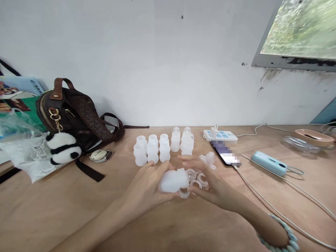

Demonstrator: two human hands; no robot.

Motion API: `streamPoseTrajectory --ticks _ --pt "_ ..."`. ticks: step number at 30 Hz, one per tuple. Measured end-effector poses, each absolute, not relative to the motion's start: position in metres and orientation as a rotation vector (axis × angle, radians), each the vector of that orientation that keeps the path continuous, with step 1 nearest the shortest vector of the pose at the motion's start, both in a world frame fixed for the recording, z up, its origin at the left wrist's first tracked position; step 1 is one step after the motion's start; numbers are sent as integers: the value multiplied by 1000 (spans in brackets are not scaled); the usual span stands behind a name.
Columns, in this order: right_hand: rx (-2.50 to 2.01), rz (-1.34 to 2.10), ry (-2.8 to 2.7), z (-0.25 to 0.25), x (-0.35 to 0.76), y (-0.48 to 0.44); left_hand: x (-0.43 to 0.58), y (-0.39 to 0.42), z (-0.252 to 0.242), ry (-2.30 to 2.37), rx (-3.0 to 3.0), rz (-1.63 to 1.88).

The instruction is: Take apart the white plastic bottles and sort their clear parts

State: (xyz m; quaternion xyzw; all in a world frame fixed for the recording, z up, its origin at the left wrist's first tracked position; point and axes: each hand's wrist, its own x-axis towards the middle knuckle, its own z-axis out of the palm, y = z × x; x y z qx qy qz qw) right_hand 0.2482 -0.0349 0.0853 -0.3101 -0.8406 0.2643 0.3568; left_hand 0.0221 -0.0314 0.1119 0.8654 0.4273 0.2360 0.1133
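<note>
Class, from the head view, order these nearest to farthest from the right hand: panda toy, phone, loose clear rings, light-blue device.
1. Loose clear rings: by the right hand.
2. Phone: beyond it, slightly right.
3. Light-blue device: farther right.
4. Panda toy: far left.

A frosted white bottle (172,181) is lying nearly sideways in the left hand (150,179), its open-looking end pointing rightward beside several translucent rings (184,195).
</note>
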Motion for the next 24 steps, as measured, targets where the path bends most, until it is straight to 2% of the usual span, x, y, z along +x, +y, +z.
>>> streamPoseTrajectory --ticks 5,7,15,17,21,24 --pt "-1152 880 -2036 96 243 -38 26 -33 108 1194 2845 597" --pt "-1155 961 -2066 98 241 -39 26 -33 106 1178 2928 576" --pt "-1121 746 -2135 98 240 -40 23 -33 106 1205 2870 632" --pt "-953 495 -2217 99 244 -37 21 -32 110 1220 2676 673" --pt "-565 -382 -1923 101 262 -22 14 -19 118 1026 1958 726" --pt "-566 -501 -1769 97 271 -9 13 3 114 773 1666 819"
